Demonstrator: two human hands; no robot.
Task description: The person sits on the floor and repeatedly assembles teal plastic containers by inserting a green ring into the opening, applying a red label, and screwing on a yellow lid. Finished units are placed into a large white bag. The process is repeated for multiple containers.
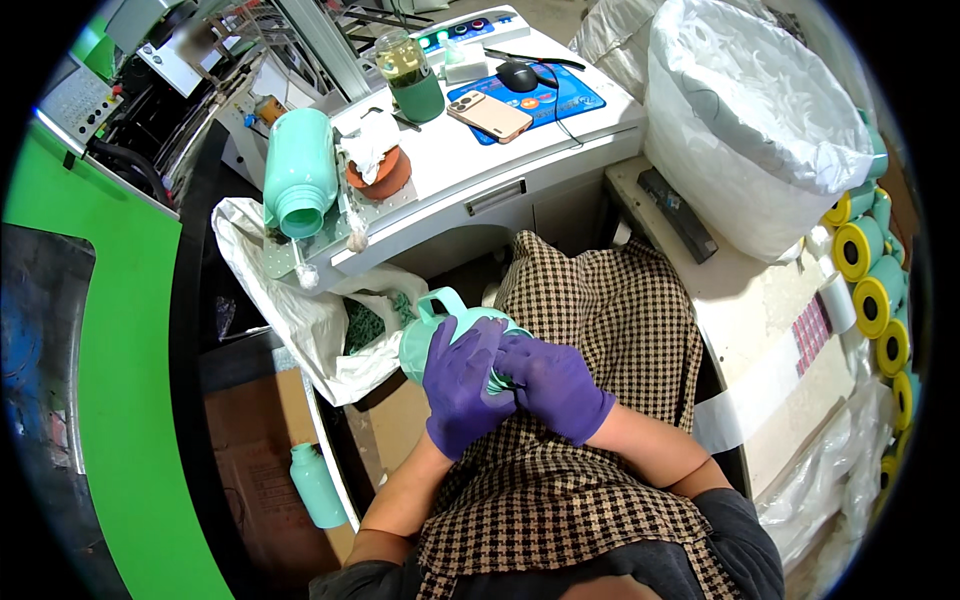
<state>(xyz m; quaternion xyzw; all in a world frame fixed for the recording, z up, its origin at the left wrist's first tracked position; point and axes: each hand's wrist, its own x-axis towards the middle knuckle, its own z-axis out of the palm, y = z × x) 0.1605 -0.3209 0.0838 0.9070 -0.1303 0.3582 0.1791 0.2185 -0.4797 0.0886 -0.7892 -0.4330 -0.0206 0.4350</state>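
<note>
Both purple-gloved hands, left hand [462, 385] and right hand [555, 385], clamped tight on mint-green jug [440, 335] over lap — best kept steady, turning slowly against thumbs.

A mint-green plastic jug [440, 325] with a loop handle lies tilted over the checked lap.

Factory workstation: green machine housing [120, 400], control panel [470, 25] at the desk's far edge, large sack of parts [740, 130], tape rolls [870, 270] stacked right.
</note>
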